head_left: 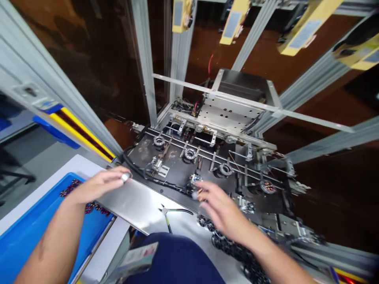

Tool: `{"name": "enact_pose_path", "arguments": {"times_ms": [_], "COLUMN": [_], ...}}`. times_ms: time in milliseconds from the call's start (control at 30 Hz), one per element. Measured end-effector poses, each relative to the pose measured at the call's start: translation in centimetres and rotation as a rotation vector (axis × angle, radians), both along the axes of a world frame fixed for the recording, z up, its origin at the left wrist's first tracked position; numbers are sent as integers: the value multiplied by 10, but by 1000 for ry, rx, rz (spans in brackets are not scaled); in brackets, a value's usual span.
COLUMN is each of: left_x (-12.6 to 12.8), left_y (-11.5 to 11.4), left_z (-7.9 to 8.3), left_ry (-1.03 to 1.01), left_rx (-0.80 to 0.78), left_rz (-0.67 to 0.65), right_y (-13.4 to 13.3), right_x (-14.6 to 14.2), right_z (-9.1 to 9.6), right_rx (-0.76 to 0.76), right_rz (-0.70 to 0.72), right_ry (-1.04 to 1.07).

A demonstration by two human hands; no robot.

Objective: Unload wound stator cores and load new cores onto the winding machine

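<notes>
My left hand (100,184) is above the left end of the metal ledge, pinching a small silvery round part (126,177) between thumb and fingertips. My right hand (220,205) reaches over the front edge of the dark machine plate (177,173), close to a small metal fixture (195,179). Its fingers are curled together around something small and blurred, with a pale and a coppery spot showing. Round ring holders (189,154) stand in a row on the plate. The rightmost holder has a ring with coppery windings (267,187) in it.
Diagonal cutters (166,215) lie spread on the metal ledge (139,201). Several black ring parts (227,246) are lined up under my right forearm. A blue tray (38,221) with dark red and black parts (97,209) is at left. Aluminium posts (145,59) and a crossbar (248,103) frame the machine.
</notes>
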State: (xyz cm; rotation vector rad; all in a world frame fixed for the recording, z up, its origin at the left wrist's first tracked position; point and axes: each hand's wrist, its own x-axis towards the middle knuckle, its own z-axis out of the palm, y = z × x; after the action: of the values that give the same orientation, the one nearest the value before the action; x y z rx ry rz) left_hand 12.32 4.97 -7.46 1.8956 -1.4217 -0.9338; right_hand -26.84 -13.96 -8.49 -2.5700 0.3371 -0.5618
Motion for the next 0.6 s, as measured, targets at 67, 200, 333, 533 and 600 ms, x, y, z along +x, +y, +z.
{"name": "enact_pose_path", "arguments": {"times_ms": [67, 200, 333, 533, 600], "left_x": [-11, -30, -42, -34, -27], "left_y": [37, 60, 57, 59, 57], "left_z": [-33, -106, -143, -181, -196], "left_ry": [-167, -503, -562, -558, -546], "left_rx": [131, 116, 30, -132, -195], "left_rz": [-30, -1, 42, 82, 79], "right_y": [51, 104, 116, 87, 53], "right_x": [39, 136, 193, 133, 81], "right_z": [-33, -119, -154, -96, -62], "right_rx": [37, -87, -220, -426, -481], "right_rz": [156, 288, 231, 187, 161], "right_ry": [40, 259, 327, 186, 104]}}
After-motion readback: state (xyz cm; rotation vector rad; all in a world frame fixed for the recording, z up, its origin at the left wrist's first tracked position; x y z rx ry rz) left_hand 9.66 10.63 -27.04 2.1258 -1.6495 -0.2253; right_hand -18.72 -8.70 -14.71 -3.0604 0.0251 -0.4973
